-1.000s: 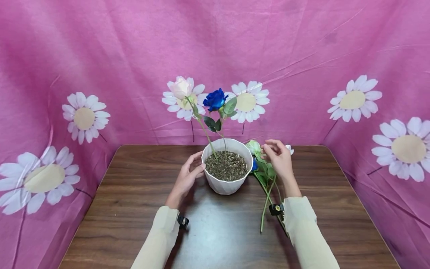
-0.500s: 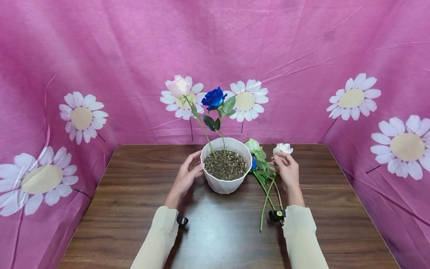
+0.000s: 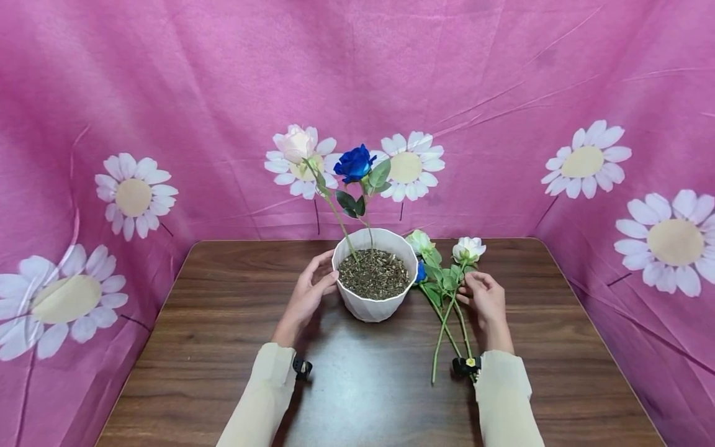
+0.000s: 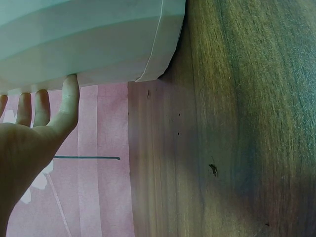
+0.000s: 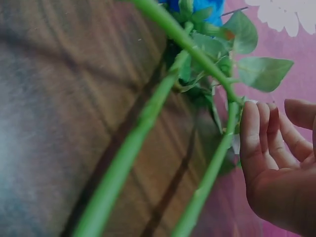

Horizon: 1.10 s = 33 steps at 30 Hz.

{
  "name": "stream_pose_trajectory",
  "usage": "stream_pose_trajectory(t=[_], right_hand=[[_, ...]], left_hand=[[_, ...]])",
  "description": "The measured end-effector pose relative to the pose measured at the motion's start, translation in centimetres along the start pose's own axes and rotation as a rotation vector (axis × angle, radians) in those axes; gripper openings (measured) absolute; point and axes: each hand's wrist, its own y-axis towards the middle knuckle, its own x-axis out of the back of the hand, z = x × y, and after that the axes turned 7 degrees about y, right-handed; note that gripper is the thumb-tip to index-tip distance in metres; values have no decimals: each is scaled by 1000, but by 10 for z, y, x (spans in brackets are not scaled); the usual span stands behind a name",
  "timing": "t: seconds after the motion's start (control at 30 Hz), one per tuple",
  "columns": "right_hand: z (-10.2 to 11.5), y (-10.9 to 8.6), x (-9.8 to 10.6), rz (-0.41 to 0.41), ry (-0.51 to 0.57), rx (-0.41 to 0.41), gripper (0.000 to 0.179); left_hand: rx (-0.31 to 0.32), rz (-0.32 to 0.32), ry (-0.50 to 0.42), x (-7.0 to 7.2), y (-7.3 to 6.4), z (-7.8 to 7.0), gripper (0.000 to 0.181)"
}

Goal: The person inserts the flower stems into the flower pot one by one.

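A white faceted flowerpot [image 3: 374, 307] filled with brown soil-like bits stands upright on the table. From it rise a pale pink rose [image 3: 296, 144] and a blue rose [image 3: 354, 164]. My left hand [image 3: 307, 295] touches the pot's left side, its fingers [image 4: 70, 96] fairly straight against the wall. To the pot's right lie several loose roses with crossed green stems [image 5: 128, 153]: a white rose [image 3: 469, 249], a greenish-white rose [image 3: 420, 242] and a blue rose [image 3: 420, 272] partly behind the pot. My right hand [image 3: 487, 301] is beside their leaves, thumb apart from the loosely bent fingers [image 5: 251, 128].
The brown wooden table [image 3: 212, 385] ends at a back edge near the flower heads. A pink cloth [image 3: 357, 62] printed with large white daisies hangs behind and at both sides. Black wrist cameras are strapped near both sleeves.
My right hand has moved right and toward me, from over the flower heads to beside the leaves, uncovering the white rose. My left hand stays at the pot.
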Motion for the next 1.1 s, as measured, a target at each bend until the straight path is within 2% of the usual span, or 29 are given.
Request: stream_pose_trajectory(t=[0.13,0.3,0.43,0.57,0.7,0.97,1.1], right_hand=[[-7,1,5,25,-37,-21,19],[-11,1,8,81,-40,-52,18],[-11,0,9,111,-96,-85,33],[-12,0,9,130,-131,-103,48],[-10,-3,10,129,-117,-96,46],[5,-9,16,113,36,-90,22],[12,-10,20,151,148,-77,18]], left_hand=[[-30,-6,21,1,0,4,53],[2,-5,12,0,-1,1,54],[35,-6,-11,0,-1,-3,53],[38,-8,-10,0,0,-3,52],[35,-7,-1,-1,-1,-3,51],[36,-7,-3,0,1,-2,51],[34,-1,-8,0,1,-2,53]])
